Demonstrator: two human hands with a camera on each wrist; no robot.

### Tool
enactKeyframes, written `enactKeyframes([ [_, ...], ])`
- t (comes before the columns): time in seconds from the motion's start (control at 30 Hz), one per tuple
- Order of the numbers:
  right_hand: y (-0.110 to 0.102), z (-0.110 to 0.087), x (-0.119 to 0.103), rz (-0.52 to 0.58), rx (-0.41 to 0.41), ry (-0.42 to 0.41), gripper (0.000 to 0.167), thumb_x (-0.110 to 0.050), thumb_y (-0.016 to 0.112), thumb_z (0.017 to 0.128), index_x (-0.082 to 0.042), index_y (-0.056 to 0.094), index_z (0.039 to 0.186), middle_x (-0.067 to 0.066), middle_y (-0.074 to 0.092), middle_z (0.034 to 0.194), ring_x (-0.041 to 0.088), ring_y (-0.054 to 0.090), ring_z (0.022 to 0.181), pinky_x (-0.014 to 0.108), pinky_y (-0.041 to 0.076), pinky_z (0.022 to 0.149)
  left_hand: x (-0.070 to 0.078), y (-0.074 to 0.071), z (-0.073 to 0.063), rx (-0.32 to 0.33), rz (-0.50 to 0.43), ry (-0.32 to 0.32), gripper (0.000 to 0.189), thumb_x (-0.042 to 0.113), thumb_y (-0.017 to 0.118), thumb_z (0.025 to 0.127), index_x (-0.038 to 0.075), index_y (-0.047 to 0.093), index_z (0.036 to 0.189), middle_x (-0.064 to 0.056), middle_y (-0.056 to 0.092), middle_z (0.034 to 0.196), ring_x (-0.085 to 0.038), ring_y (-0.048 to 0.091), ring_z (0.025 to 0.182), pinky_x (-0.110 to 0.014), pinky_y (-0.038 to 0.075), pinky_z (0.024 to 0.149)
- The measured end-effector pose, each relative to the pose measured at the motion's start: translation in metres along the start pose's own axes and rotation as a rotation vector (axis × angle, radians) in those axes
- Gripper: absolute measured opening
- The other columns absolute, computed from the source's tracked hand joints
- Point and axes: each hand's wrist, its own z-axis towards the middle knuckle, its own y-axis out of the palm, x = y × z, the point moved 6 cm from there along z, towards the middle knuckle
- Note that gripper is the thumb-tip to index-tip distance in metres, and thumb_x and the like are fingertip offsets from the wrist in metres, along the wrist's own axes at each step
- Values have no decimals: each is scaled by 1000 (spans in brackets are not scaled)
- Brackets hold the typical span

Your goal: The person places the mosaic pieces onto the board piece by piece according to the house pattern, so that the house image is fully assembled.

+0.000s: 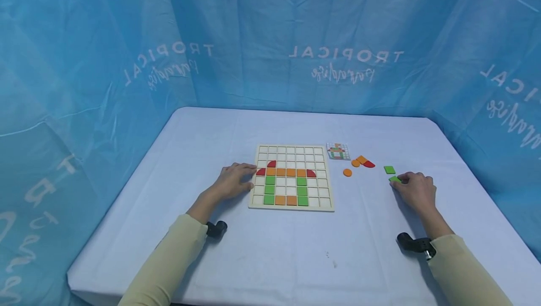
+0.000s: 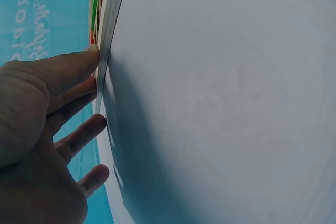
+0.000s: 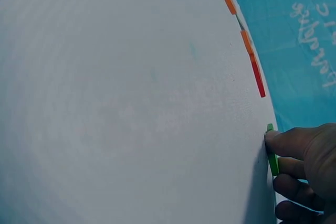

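Note:
A square grid board (image 1: 291, 153) lies on the table, with green, orange and red tiles set in several of its cells. My left hand (image 1: 231, 181) rests against the board's left edge, its fingers fairly straight; the left wrist view shows the thumb touching the board's side (image 2: 107, 30). Off to the right, my right hand (image 1: 417, 192) pinches a green square tile (image 1: 394, 179) at the table surface. In the right wrist view, the thumb lies on this green tile (image 3: 272, 158). A second green square tile (image 1: 389, 169) lies just beyond it.
A small pattern card (image 1: 338, 151) lies by the board's upper right corner. Between board and right hand are orange round tiles (image 1: 347, 172), an orange square tile (image 1: 361, 159) and a red rounded tile (image 1: 369, 164). White cloth covers the table (image 1: 296, 259); blue curtains (image 1: 270, 38) stand behind.

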Motion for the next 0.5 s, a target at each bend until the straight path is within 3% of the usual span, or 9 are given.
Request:
enactKeyframes([
  [0.27,3,0,-12,51,-12,-44,36,-16,67,89,12,63,111,27,57,99,41,44,95,49,36,74,-1,1,1,-7,16,-21,52,26,69,90,11,54,137,-4,47,143,-26,38,132,-49,26,106],
  [0.5,16,-4,-59,155,-79,-128,31,-15,66,89,8,66,110,22,56,103,35,46,96,43,42,73,-1,0,0,-4,0,-14,51,25,69,90,10,55,137,-5,47,143,-28,37,133,-49,26,106],
])
